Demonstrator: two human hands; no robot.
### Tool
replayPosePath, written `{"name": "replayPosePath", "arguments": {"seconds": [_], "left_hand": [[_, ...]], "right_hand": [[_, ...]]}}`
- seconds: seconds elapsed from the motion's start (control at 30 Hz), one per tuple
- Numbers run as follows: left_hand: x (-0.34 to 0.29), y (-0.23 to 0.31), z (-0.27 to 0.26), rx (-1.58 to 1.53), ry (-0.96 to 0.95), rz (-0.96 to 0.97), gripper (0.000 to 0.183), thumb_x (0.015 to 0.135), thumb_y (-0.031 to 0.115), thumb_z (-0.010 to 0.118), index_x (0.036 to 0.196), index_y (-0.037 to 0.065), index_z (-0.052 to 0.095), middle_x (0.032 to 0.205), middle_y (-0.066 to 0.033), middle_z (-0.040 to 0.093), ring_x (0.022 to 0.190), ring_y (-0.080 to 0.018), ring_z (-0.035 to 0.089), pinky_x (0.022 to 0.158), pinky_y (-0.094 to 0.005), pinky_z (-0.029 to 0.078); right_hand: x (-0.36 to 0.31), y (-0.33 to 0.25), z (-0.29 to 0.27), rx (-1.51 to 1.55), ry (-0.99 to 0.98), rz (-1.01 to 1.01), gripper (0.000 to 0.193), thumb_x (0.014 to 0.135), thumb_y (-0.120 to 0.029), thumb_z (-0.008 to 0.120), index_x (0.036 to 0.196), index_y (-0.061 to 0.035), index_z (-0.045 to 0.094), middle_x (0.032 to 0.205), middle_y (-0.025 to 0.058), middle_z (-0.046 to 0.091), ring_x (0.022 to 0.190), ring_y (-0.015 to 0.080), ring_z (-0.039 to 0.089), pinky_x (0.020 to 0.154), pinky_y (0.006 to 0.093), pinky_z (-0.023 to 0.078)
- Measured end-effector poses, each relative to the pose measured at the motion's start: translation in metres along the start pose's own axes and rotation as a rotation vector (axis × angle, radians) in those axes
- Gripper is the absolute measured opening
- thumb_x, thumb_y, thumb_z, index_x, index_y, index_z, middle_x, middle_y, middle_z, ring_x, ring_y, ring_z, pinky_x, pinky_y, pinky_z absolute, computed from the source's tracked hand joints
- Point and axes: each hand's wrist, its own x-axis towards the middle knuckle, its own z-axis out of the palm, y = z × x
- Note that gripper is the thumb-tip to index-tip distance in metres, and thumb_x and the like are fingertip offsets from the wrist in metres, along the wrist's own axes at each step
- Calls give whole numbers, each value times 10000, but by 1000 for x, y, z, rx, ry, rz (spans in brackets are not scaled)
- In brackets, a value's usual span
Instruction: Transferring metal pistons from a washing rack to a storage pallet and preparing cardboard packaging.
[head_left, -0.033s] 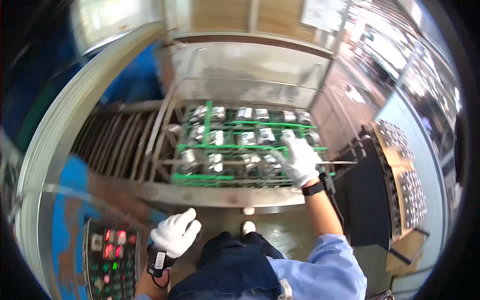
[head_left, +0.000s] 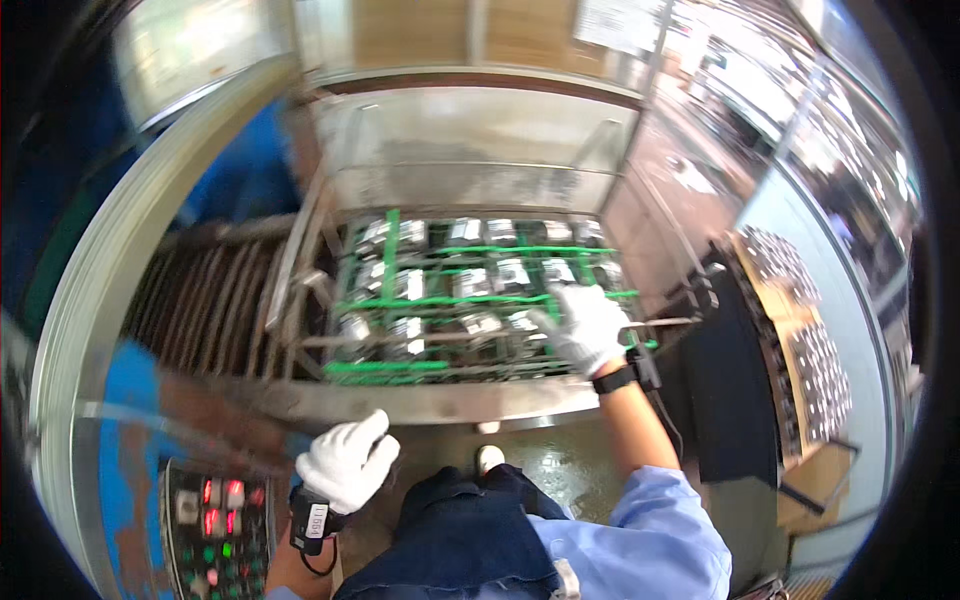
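A metal rack basket (head_left: 480, 300) with green dividers stands in front of me, and shiny metal parts (head_left: 468, 283) sit in rows inside it. Over the basket's right side is my right hand (head_left: 588, 330) in a white glove, open, its thumb apart from the fingers. Its fingertips are close to the metal parts there; whether they touch I cannot tell. My left hand (head_left: 345, 462), also gloved in white, hovers near the basket's front edge with thumb and fingers apart and nothing visible in it. It is between the basket and the control panel (head_left: 215, 530).
A roller conveyor (head_left: 205, 300) adjoins the basket on the left. At right, a board (head_left: 790, 320) carries trays of small metal pieces (head_left: 820, 380) above a black cloth (head_left: 735, 390). Metal frame bars (head_left: 680, 240) rise around the basket. A pale panel (head_left: 470, 140) stands behind.
The whole scene has shifted slightly left in view. My right hand has drawn back a little toward me, showing a metal part beyond its fingers. My left hand is nearly still.
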Motion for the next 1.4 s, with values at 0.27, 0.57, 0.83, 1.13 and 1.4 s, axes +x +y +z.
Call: {"name": "replayPosePath", "arguments": {"seconds": [0.27, 0.57, 0.83, 1.13, 1.4], "left_hand": [[245, 60, 81, 615, -331, 225, 317, 919, 227, 608, 1221, 141, 656, 895, -124, 742, 843, -324, 749, 683, -485, 596], [327, 9, 197, 662, -889, 649, 606, 890, 255, 614, 1475, 161, 486, 1341, -176, 629, 1093, -349, 711, 915, -496, 574], [328, -35, 247, 450, -763, 671, 466, 1043, 292, 403, 1499, 211, 456, 1471, -164, 558, 1134, -383, 690, 891, -485, 603], [342, -30, 266, 247, -925, -246, 536, 998, 560, 488, 1030, 99, 759, 1041, -172, 770, 955, -331, 745, 862, -431, 579], [366, -54, 248, 75, -902, 17, 300, 991, 325, 605, 1062, 54, 713, 1014, -136, 741, 884, -270, 708, 759, -405, 578]], "right_hand": [[-41, 61, 48, 114, -291, 195, 565, 951, -699, 528, 973, -175, 739, 628, 124, 672, 576, 355, 663, 554, 486, 478], [-26, 73, 31, 280, -410, 242, 605, 976, -675, 515, 1343, -215, 653, 586, 141, 607, 547, 364, 625, 502, 472, 453], [19, 70, 34, 164, -834, 241, 429, 972, -537, 547, 1149, -174, 694, 769, 119, 751, 700, 343, 742, 575, 524, 533], [89, 55, 179, -286, -1447, -461, 645, 623, -349, 922, 1192, -142, 702, 1149, 119, 759, 1037, 345, 750, 760, 534, 612], [76, 69, 206, -80, -1340, -246, 635, 775, -305, 794, 1349, -123, 593, 1221, 148, 721, 1105, 328, 726, 847, 501, 591]]}}
